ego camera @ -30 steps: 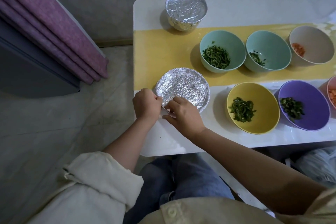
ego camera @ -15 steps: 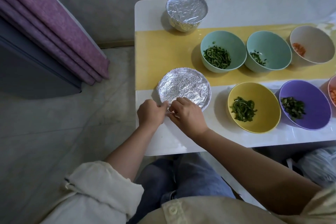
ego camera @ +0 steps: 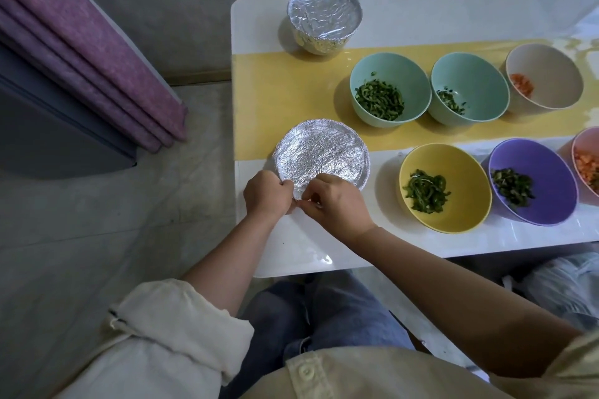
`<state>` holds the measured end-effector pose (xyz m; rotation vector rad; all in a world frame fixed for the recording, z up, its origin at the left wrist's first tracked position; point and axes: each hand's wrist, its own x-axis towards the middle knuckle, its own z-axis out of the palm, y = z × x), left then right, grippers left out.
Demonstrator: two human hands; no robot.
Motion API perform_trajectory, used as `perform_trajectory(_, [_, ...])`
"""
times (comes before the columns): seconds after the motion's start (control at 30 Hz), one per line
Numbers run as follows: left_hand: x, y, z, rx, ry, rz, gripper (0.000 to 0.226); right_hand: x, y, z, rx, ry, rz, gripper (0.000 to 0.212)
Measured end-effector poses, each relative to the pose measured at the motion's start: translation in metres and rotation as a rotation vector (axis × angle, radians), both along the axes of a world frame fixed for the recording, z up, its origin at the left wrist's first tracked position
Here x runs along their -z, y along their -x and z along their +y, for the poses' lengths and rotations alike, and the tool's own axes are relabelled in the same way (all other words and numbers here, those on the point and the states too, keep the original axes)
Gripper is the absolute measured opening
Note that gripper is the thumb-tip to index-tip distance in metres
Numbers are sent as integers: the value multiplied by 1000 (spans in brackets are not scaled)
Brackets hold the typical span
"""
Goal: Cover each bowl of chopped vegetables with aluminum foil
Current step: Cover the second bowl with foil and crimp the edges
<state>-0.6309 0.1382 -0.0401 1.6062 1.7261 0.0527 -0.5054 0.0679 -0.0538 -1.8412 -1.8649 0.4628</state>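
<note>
Left hand [ego camera: 266,193]: foil [ego camera: 322,157] edge pinched, judged to be crimped down tight.
Right hand [ego camera: 338,202]: same edge pinched alongside.

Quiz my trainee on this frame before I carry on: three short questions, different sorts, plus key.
1. True or false: the left hand and right hand both grip the near foil cover.
2. How many bowls wear foil? A one, B two, C five.
3. Fill in: just right of the hands sits a ___ bowl.
Key: 1 true. 2 B, counting the far foil cover. 3 yellow bowl.
</note>
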Motion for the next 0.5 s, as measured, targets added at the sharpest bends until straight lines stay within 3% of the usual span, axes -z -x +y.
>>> perform_trajectory(0.2, [-4,0,0,0,2,7,32,-1,9,7,-50,-61,-90,21])
perform_trajectory(0.33, [7,4,-1,-87,55,-85,39,1,5,5,-73,-75,-87,23])
perform_trajectory(0.5, [-13,4,4,25,-28,39,44,-3,-19,-7,-169,-66,-79,19])
